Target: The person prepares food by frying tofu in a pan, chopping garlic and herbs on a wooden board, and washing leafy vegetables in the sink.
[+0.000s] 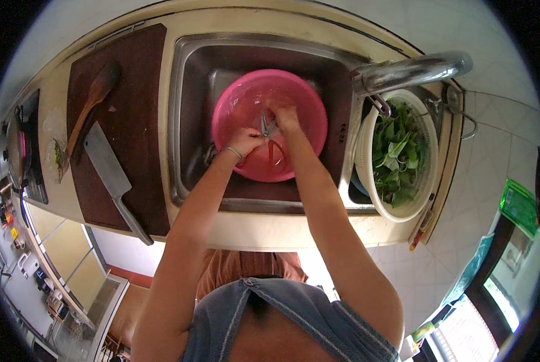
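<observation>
A pink plastic basin (313, 104) with water in it stands in the steel sink (197, 81). Inside the basin is a pair of kitchen scissors (265, 131) with red handles, its blades spread and pointing away from me. My left hand (247, 141), with a bangle on the wrist, grips the scissors near the pivot. My right hand (285, 115) is in the basin beside the blades, its fingers blurred; whether it holds anything cannot be made out.
Right of the sink, a white plastic colander (374, 199) holds leafy greens (396, 149) under the metal faucet (414, 72). To the left, a cleaver (109, 160) and a wooden spatula (88, 104) lie on a dark cutting board (134, 90). A stove (34, 149) is farther left.
</observation>
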A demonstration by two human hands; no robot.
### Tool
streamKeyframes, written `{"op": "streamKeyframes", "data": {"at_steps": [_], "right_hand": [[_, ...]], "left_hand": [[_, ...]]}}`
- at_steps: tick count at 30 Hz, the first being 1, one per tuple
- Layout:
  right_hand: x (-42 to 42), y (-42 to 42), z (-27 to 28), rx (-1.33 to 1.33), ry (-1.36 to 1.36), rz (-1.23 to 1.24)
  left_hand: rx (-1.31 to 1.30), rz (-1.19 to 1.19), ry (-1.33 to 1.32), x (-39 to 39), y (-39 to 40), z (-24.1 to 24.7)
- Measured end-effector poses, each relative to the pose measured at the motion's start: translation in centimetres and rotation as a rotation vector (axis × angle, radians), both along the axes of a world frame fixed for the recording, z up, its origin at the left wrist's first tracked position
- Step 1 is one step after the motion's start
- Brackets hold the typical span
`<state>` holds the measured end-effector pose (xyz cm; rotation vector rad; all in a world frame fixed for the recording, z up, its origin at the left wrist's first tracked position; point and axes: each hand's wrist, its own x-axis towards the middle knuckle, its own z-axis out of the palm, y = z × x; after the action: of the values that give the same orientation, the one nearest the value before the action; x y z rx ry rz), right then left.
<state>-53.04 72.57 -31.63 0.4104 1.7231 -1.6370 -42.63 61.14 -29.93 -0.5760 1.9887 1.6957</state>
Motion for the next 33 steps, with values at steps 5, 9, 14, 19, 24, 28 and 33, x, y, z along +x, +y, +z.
{"op": "streamKeyframes", "data": {"at_steps": [5, 9, 14, 19, 24, 28, 33], "right_hand": [[-1.8, 0.4, 5.9, 0.641, 0.503, 0.602], [3.0, 1.0, 15.2, 0.675, 0.926, 0.563], [10.0, 1.0, 19.4, 0.714, 0.841, 0.709], [11.1, 1.0, 19.4, 0.378, 1.008, 0.645], [8.8, 1.9, 19.5, 0.353, 0.644, 0.434], [9.6, -0.5, 26.8, -0.055, 0.472, 0.302], [6.4, 2.8, 18.9, 0.243, 0.259, 0.282]], "left_hand": [[0.165, 0.217, -0.096, 1.0, -0.5, 1.7], [0.393, 0.379, -0.098, 1.7, -0.8, 7.4], [0.308, 0.545, 0.071, 1.7, 1.0, 9.7], [0.365, 0.783, 0.066, 2.2, 2.7, 10.9], [0.376, 0.582, 0.166, 4.0, 1.8, 19.1], [0.051, 0.469, 0.59, 7.5, -0.4, 19.5], [-0.582, 0.105, 0.705, 16.8, -5.3, 25.5]]}}
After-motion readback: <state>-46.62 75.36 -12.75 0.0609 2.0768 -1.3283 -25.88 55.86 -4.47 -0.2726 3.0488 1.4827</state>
